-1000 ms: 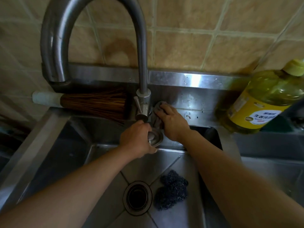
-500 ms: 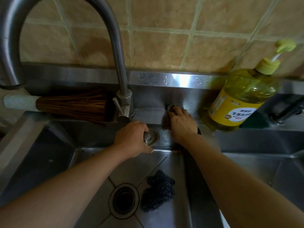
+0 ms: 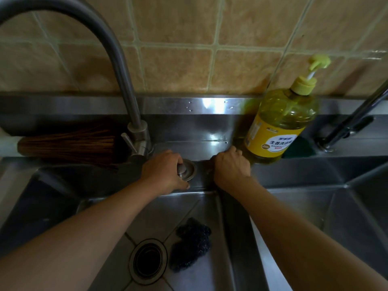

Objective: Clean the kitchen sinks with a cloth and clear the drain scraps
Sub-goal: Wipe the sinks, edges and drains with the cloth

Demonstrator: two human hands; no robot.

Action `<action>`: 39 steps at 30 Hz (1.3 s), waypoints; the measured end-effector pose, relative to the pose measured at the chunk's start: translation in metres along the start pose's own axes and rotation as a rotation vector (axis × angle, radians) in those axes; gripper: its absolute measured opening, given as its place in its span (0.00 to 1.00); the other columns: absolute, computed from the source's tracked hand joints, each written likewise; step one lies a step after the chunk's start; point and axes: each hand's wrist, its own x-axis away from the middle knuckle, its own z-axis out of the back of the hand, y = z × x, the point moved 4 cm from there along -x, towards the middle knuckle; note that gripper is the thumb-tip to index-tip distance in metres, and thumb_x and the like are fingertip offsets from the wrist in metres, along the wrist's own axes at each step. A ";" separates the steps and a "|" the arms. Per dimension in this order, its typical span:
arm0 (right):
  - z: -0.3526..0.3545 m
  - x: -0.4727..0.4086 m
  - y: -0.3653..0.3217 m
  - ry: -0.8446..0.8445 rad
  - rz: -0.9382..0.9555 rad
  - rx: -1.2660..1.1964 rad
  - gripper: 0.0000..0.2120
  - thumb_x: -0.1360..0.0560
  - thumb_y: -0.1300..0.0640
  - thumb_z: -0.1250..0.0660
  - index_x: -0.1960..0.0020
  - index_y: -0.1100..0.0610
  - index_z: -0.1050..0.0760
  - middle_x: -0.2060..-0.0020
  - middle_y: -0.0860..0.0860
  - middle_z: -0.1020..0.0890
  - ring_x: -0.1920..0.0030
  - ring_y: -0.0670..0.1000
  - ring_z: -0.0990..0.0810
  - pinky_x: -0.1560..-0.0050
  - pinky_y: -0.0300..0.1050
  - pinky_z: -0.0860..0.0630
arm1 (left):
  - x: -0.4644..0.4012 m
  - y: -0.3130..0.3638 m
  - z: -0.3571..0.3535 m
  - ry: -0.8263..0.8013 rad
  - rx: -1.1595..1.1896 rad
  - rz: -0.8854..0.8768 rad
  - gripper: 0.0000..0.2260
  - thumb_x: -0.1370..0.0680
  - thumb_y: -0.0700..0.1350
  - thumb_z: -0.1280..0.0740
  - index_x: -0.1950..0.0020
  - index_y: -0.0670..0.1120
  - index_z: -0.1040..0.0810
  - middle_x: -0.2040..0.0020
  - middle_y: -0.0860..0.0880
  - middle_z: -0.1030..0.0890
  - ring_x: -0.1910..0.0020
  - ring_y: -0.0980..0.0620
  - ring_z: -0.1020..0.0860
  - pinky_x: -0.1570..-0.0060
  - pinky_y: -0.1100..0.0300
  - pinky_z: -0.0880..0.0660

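Observation:
My left hand (image 3: 163, 171) grips the knob of a round metal drain stopper (image 3: 187, 170) that rests on the steel ledge (image 3: 201, 143) behind the left sink (image 3: 100, 206). My right hand (image 3: 230, 169) presses down on the same ledge, just left of the soap bottle, fingers curled over the cloth, which is hidden beneath it. The left sink's drain hole (image 3: 148, 261) is uncovered, and a dark steel scourer (image 3: 192, 243) lies beside it. To the right, past the divider (image 3: 237, 238), lies the right sink (image 3: 336, 206).
A tall curved faucet (image 3: 126, 80) rises from the ledge left of my hands. A bristle brush (image 3: 69, 143) lies behind it. A yellow dish soap pump bottle (image 3: 279, 127) stands right of my right hand, with a green sponge (image 3: 302, 148) and a second faucet (image 3: 352, 124) beyond.
My right hand has slid to the right along the ledge with the cloth, up to the soap bottle. My left hand has stayed on the drain stopper. The view has shifted right.

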 end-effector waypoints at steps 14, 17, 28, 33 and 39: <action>-0.013 -0.035 0.012 -0.065 -0.045 0.047 0.26 0.22 0.53 0.42 0.29 0.65 0.42 0.33 0.66 0.38 0.34 0.63 0.35 0.38 0.50 0.31 | -0.006 0.002 -0.003 0.012 0.011 -0.014 0.25 0.38 0.55 0.21 0.45 0.50 0.24 0.48 0.51 0.27 0.48 0.50 0.26 0.52 0.57 0.28; -0.012 -0.020 0.012 -0.032 -0.010 0.126 0.20 0.20 0.56 0.44 0.31 0.64 0.38 0.35 0.65 0.33 0.36 0.61 0.31 0.42 0.47 0.30 | -0.003 0.000 -0.004 0.018 0.013 -0.007 0.26 0.38 0.55 0.21 0.45 0.50 0.24 0.47 0.51 0.27 0.46 0.49 0.26 0.51 0.56 0.27; 0.003 0.038 0.011 -0.086 0.060 0.072 0.15 0.22 0.61 0.39 0.36 0.60 0.29 0.41 0.58 0.24 0.41 0.57 0.24 0.46 0.46 0.27 | -0.002 0.007 -0.002 0.055 0.040 -0.009 0.28 0.39 0.52 0.20 0.43 0.48 0.24 0.44 0.49 0.27 0.44 0.47 0.26 0.49 0.56 0.27; 0.006 0.048 0.002 -0.082 0.046 -0.073 0.16 0.25 0.60 0.37 0.37 0.59 0.30 0.39 0.58 0.27 0.39 0.58 0.26 0.46 0.48 0.26 | -0.014 0.004 0.004 0.097 0.016 -0.001 0.30 0.39 0.49 0.19 0.40 0.46 0.25 0.40 0.46 0.27 0.40 0.45 0.28 0.43 0.54 0.27; -0.020 0.042 -0.005 -0.109 0.066 -0.161 0.19 0.25 0.60 0.34 0.34 0.59 0.32 0.37 0.57 0.29 0.36 0.57 0.29 0.44 0.48 0.27 | -0.037 0.001 -0.001 0.107 -0.080 -0.003 0.30 0.36 0.49 0.21 0.38 0.46 0.27 0.38 0.46 0.29 0.38 0.44 0.30 0.42 0.51 0.28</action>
